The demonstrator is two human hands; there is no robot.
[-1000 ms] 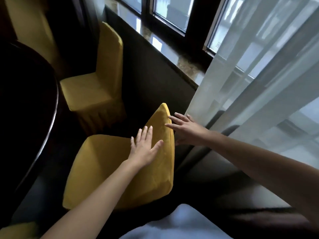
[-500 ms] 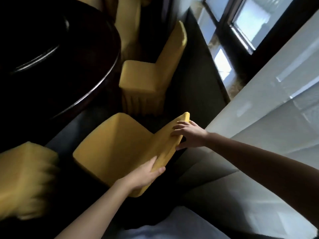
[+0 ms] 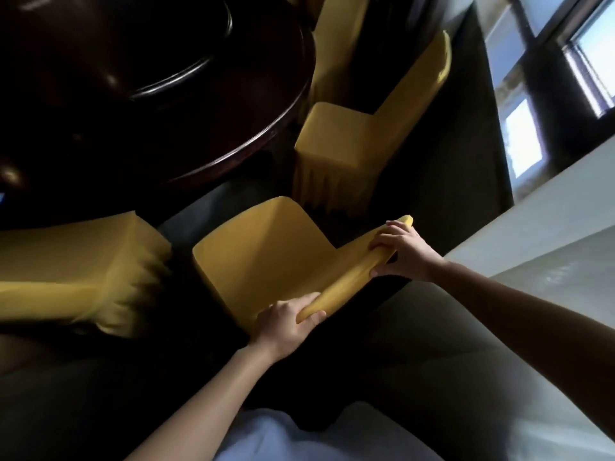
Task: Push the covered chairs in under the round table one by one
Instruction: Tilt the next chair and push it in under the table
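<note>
The dark round table (image 3: pixel 216 128) lay well beyond the fingertips, and the yellow covered chair (image 3: pixel 263 257) stood just ahead of them, its seat front seemingly short of the rim. A second chair (image 3: pixel 346 138) sat past the right knuckles. The left hand (image 3: pixel 286 324) gripped the backrest top's near end, fingers curled over it, and the right hand (image 3: pixel 404 251) clasped the far end likewise.

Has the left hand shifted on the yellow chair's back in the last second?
Yes. The left hand moved from the front face of the chair back to the near end of its top edge, gripping it.
</note>
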